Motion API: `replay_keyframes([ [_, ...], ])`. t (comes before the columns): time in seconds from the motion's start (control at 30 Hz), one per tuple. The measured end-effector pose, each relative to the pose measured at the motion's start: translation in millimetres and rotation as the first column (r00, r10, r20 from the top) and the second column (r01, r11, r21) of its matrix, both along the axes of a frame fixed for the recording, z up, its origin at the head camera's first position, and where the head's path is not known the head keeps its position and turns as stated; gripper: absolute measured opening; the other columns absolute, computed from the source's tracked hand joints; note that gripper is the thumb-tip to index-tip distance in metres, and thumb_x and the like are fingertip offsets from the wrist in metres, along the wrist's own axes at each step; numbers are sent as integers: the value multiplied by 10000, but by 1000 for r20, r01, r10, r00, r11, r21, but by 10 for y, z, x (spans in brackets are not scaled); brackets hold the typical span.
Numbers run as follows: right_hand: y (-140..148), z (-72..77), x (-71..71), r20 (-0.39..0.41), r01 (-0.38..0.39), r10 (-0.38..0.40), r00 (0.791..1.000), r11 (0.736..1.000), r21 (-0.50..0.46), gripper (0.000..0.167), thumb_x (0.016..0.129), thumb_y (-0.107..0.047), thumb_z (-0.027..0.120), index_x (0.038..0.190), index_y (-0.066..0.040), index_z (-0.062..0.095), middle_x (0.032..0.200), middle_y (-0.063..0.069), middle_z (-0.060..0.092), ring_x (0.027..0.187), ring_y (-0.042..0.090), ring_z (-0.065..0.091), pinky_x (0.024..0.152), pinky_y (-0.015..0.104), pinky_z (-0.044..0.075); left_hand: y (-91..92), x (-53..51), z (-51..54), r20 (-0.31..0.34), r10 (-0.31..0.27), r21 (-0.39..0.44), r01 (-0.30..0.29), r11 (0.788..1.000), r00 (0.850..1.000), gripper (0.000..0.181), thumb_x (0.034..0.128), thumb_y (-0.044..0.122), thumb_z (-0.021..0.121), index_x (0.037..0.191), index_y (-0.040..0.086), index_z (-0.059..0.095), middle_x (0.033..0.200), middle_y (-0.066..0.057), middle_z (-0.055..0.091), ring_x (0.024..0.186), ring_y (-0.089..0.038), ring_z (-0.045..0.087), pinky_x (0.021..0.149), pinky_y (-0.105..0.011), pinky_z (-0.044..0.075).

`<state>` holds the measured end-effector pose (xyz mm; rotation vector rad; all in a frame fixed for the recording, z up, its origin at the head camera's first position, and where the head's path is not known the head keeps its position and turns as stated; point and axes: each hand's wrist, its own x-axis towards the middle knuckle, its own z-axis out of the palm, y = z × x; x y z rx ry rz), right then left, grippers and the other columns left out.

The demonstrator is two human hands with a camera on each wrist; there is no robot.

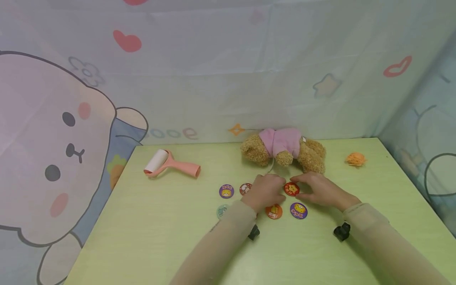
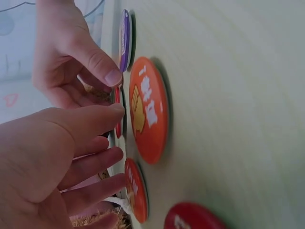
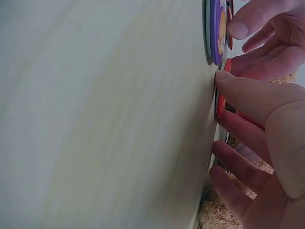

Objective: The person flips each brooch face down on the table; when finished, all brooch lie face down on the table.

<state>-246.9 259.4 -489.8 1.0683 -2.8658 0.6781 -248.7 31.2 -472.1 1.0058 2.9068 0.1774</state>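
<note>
A round red badge (image 1: 292, 189) with a yellow star lies on the table between both hands. My right hand (image 1: 322, 190) pinches it, thumb and index finger at its edges. On the badge's left side, my left hand (image 1: 266, 190) holds its thumb and fingers close to the rim, fairly straight; whether they press it, I cannot tell. An orange badge (image 2: 150, 110) and a purple badge (image 1: 298, 210) lie just in front. Another orange badge (image 2: 137, 191) and a dark red one (image 2: 193, 217) show in the left wrist view; the left arm mostly hides them in the head view.
Further left are a purple badge (image 1: 226, 191), a brown one (image 1: 245, 189) and a teal one (image 1: 222, 211). Behind the hands lies a teddy bear (image 1: 285, 146) in a pink top. A pink lint roller (image 1: 174, 164) is at back left, a crumpled orange piece (image 1: 356, 159) at back right.
</note>
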Motion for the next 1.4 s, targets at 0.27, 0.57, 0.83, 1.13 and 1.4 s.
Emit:
replay_keyframes([
  [0.27, 2, -12, -16, -4, -2, 2, 1000, 1000, -3, 489, 859, -140, 875, 1300, -5, 710, 1237, 109, 747, 1089, 269, 709, 935, 476, 578, 65, 3, -14, -18, 6, -12, -7, 1000, 1000, 224, 912, 333, 823, 1065, 193, 738, 991, 55, 725, 932, -152, 686, 802, -384, 584],
  [0.57, 6, 1, -4, -15, -14, 14, 1000, 1000, 2, 488, 849, -131, 878, 1288, 5, 714, 1211, 108, 755, 1065, 264, 713, 916, 470, 584, 105, 33, 10, -31, 21, 12, -20, 1000, 999, 227, 891, 298, 839, 1089, 211, 771, 989, 66, 737, 913, -136, 679, 790, -365, 578],
  [0.83, 15, 0, 5, -30, -14, 14, 999, 1000, 13, 480, 862, -137, 869, 1292, 8, 711, 1212, 124, 753, 1096, 307, 704, 941, 497, 576, 117, 59, 13, -41, 45, 20, -44, 999, 998, 274, 900, 358, 841, 1127, 216, 781, 1030, 71, 756, 931, -137, 690, 833, -395, 563],
  [1.13, -6, -5, -11, -13, -26, 26, 1000, 1000, -10, 467, 860, -105, 863, 1281, 22, 707, 1201, 122, 753, 1064, 275, 711, 919, 462, 590, 136, 67, 45, -35, 71, 2, -71, 997, 997, 260, 883, 393, 851, 1059, 219, 772, 949, 80, 729, 878, -133, 663, 821, -398, 533],
  [1.4, 8, 14, -2, 11, -27, 27, 1000, 999, -39, 452, 867, -119, 852, 1270, 28, 709, 1204, 121, 752, 1068, 266, 712, 922, 455, 593, 140, 56, 23, -22, 63, 15, -62, 998, 998, 262, 893, 390, 843, 1076, 222, 760, 958, 77, 731, 890, -134, 666, 839, -406, 539],
])
